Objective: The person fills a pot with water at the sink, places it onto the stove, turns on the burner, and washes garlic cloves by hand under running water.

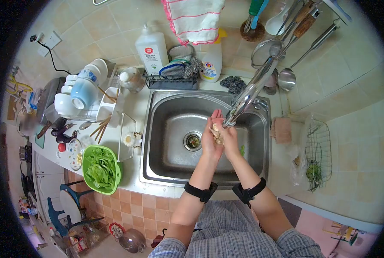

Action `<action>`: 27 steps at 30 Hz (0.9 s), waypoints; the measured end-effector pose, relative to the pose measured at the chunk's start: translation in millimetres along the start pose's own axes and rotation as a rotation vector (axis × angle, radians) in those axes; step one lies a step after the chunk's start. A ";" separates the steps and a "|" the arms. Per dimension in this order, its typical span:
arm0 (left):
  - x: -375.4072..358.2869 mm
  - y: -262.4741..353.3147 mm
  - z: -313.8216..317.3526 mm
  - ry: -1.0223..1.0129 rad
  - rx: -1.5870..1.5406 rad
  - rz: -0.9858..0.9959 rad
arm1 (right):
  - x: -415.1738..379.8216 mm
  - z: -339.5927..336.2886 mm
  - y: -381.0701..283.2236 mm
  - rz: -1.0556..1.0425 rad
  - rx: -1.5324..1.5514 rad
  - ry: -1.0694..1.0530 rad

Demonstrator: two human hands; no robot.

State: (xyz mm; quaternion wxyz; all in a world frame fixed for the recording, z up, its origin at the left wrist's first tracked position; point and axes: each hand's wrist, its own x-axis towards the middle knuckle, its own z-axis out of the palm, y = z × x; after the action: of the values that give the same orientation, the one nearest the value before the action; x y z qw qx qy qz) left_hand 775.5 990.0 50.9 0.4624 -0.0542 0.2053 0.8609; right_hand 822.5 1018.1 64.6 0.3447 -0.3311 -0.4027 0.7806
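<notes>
Over the metal sink (157,167), my left hand (211,144) is cupped palm up, its fingers pointing toward the back wall. Pale, knobbly pieces (217,134), like garlic cloves or ginger, lie in it. My right hand (230,139) closes against them from the other side, thumb side near the spout. Directly above my hands is the end of the chrome faucet (248,92). Left of my hands is the drain (193,141), with small scraps in its strainer. A bit of green leaf (242,150) shows in the basin beside my right wrist.
On the left counter stand a green basket (119,174) of lettuce, a dish rack with bowls (84,92), eggplants (65,133) and chopsticks. Behind the sink are a white bottle (152,51), a spray bottle (211,60) and a sponge rack (170,81). A wire basket (317,150) holds greens at right.
</notes>
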 end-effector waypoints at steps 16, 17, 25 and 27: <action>-11.4 1.0 15.8 0.023 -0.035 -0.028 | 7.5 4.6 0.2 -0.131 -0.353 0.081; -11.1 -0.8 17.4 0.081 -0.029 -0.020 | 6.7 5.4 -1.3 -0.111 -0.373 0.072; -1.6 -9.2 7.5 0.140 0.366 0.076 | -1.0 -3.3 9.2 -0.136 -0.304 0.043; -5.9 -7.5 13.8 0.103 0.429 0.067 | 0.5 -7.6 11.4 -0.148 -0.333 0.012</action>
State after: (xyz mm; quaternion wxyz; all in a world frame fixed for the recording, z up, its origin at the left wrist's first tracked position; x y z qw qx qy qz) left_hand 786.3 994.6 62.9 0.4234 0.0084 0.4086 0.8085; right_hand 825.2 1016.5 51.2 0.3440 -0.3577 -0.5474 0.6738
